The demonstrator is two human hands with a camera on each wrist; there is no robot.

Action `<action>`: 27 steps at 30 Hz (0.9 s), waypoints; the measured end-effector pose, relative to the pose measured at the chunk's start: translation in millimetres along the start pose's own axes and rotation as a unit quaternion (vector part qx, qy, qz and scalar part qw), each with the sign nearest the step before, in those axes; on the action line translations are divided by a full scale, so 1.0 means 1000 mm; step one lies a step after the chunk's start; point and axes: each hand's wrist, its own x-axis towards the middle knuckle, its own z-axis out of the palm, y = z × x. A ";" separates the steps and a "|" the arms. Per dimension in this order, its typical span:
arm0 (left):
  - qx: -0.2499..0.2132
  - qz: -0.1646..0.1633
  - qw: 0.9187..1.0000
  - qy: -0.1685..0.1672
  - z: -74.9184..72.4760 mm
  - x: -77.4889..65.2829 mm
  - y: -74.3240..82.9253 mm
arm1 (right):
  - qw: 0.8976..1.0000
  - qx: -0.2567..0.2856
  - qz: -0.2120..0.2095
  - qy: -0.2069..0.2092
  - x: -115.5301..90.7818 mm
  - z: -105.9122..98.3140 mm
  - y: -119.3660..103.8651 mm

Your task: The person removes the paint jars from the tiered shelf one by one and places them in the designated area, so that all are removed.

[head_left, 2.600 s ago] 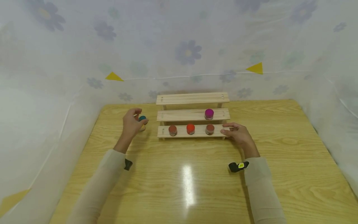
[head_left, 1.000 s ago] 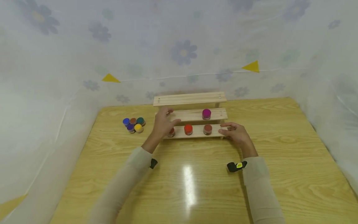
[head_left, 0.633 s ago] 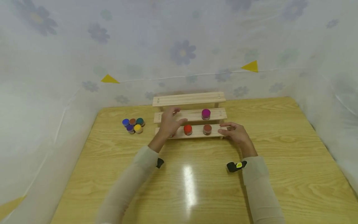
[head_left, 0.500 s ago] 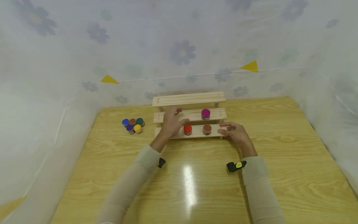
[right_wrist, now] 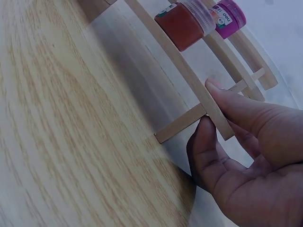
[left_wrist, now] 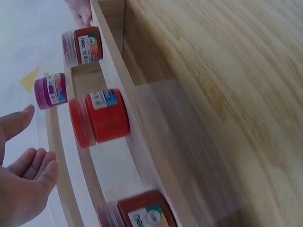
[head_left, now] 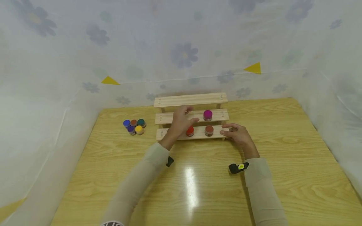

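A three-step wooden display stand (head_left: 190,99) stands at the back of the table. My left hand (head_left: 181,121) hovers over its left half, thumb and fingers apart with nothing between them. Near it on the lowest step sits a red paint jar (left_wrist: 111,116). A brown paint jar (left_wrist: 146,210) further left is mostly covered by the hand in the head view. My right hand (right_wrist: 258,156) pinches the right end of the lowest step between thumb and fingers. Another brown paint jar (head_left: 209,131) stands near that end. On the middle step is a magenta paint jar (head_left: 207,115).
Several paint jars cluster on the table left of the stand, among them a yellow jar (head_left: 139,130), a teal jar (head_left: 141,122) and a blue jar (head_left: 126,123). A flower-patterned sheet (head_left: 147,47) hangs behind and at both sides of the wooden table (head_left: 215,188).
My left hand has moved right, from beside the jar cluster to above the stand, and keeps drifting toward the magenta jar. The right hand keeps its grip on the step's end.
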 end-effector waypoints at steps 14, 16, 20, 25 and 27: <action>-0.025 -0.016 0.999 -0.023 0.021 0.006 0.009 | 1.000 -0.011 0.002 0.008 0.002 0.000 0.001; -0.032 -0.017 0.999 -0.029 0.024 0.007 0.009 | 1.000 -0.015 0.003 0.009 0.001 0.000 0.001; -0.041 -0.018 0.998 -0.036 0.029 0.009 0.010 | 1.000 -0.019 0.009 0.009 -0.001 0.000 -0.003; -0.036 -0.005 0.999 -0.033 0.033 0.010 0.012 | 1.000 -0.010 0.014 0.002 -0.009 0.003 -0.017; -0.034 0.001 0.999 -0.032 0.034 0.010 0.011 | 1.000 -0.008 0.015 0.001 -0.012 0.004 -0.022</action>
